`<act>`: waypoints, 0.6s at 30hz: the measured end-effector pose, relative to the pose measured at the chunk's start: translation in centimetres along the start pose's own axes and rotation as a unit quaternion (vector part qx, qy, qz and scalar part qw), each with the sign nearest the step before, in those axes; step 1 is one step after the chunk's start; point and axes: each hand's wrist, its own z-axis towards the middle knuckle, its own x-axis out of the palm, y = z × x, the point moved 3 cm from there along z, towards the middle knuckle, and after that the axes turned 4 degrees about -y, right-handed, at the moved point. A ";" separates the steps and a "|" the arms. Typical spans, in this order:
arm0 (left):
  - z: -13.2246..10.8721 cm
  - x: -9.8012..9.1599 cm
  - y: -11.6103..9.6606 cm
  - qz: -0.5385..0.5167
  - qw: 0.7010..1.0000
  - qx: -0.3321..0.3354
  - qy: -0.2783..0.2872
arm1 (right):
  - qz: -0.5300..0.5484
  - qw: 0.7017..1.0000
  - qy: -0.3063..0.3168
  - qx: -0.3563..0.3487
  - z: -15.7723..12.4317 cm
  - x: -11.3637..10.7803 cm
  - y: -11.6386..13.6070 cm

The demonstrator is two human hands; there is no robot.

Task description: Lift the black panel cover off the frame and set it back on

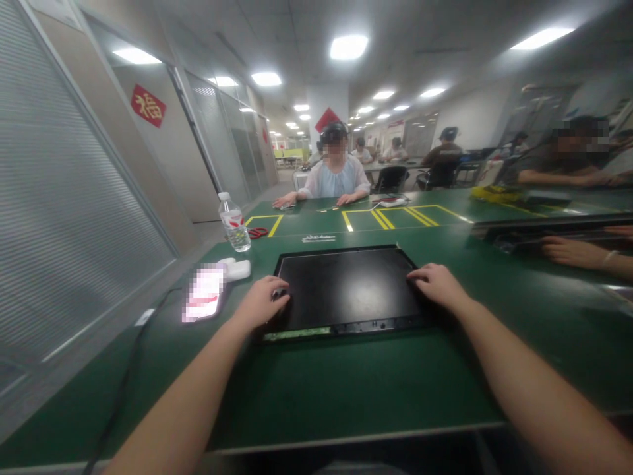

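Green table (356, 389), one. Black panel (336, 284), flat on it before you. Your left hand (261, 302), curled at the panel's left edge; your right hand (439, 284), fingers at its right edge. Either clamped: cannot tell.

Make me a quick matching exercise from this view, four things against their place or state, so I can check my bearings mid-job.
Things:
1. Left hand
2. Right hand
3. Water bottle
4. Phone

Place or state:
A. Lit up a bright pinkish white
B. At the right edge of the black panel
C. Clear, standing on the green table
D. At the left edge of the black panel

Right pairs: 1-D, 2-B, 3-C, 4-A
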 end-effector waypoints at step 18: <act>0.6 0.2 1.8 0.149 0.970 -0.191 0.038 | 0.193 0.960 -0.084 0.182 -0.1 0.4 -2.4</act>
